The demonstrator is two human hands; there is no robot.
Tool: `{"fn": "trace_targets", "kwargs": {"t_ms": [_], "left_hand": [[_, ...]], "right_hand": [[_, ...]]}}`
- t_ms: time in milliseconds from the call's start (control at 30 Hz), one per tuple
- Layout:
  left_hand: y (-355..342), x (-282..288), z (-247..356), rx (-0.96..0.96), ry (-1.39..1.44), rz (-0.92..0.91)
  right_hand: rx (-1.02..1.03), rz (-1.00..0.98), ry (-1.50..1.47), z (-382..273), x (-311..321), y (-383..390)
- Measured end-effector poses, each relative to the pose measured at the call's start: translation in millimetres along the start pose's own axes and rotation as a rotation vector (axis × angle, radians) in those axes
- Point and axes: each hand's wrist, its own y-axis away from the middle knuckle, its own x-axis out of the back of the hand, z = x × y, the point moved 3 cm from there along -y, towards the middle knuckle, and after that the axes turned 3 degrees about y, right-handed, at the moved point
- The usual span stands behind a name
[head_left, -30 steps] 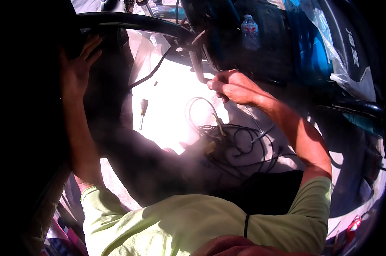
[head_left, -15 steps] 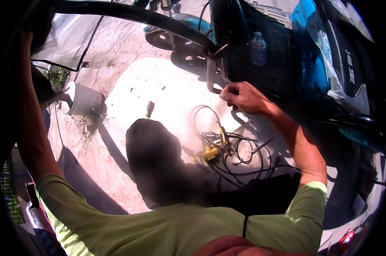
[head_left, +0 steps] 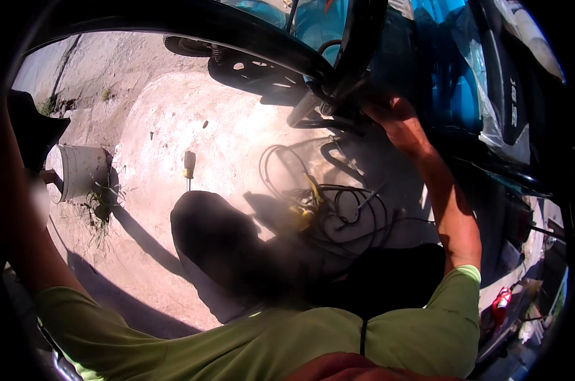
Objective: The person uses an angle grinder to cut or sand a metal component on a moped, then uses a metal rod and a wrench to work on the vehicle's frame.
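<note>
My right hand reaches forward to the shaded black frame of a blue vehicle. Its fingertips are lost in the shadow there, so whether they grip anything does not show. Just left of it, a short metal tube and a dark bent bar stick out from the frame. A thick black curved bar arches across the top of the view from this spot. My left arm stretches forward along the left edge, and its hand is out of sight.
A screwdriver lies on the pale, sunlit ground. Closer to my right knee is a tangle of dark cable with a yellow piece. At left stands a white bucket beside weeds; blue panels rise at right.
My right hand has moved forward and right, from the bent bar's end into the frame's shadow. The black curved bar looms larger and nearer. The clear sheet has left the view, which has shifted.
</note>
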Motion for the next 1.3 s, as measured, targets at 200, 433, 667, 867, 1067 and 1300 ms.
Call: {"fn": "trace_targets", "kwargs": {"t_ms": [200, 433, 667, 867, 1067, 1300], "left_hand": [[-71, -57, -12, -0.006, -0.057, -0.116], [-134, -115, -7, -0.052, -0.06, -0.211], [-142, -159, -24, -0.058, -0.063, -0.293], [-83, -218, -60, -0.047, -0.164, -0.444], [-16, -276, -107, 0.061, -0.223, -0.581], [60, -301, -99, 0.108, -0.359, -0.656]], "right_hand": [[0.428, 0.027, 0.278, -16, -23, -1], [-0.383, 0.193, -0.026, 42, -8, 93], [-0.703, 0.617, -0.294, 175, -10, 306], [-0.88, 0.779, -0.373, 232, -90, 447], [-0.675, 0.686, -0.628, 289, -164, 497], [-0.875, 0.39, 0.125, 242, -134, 499]]}}
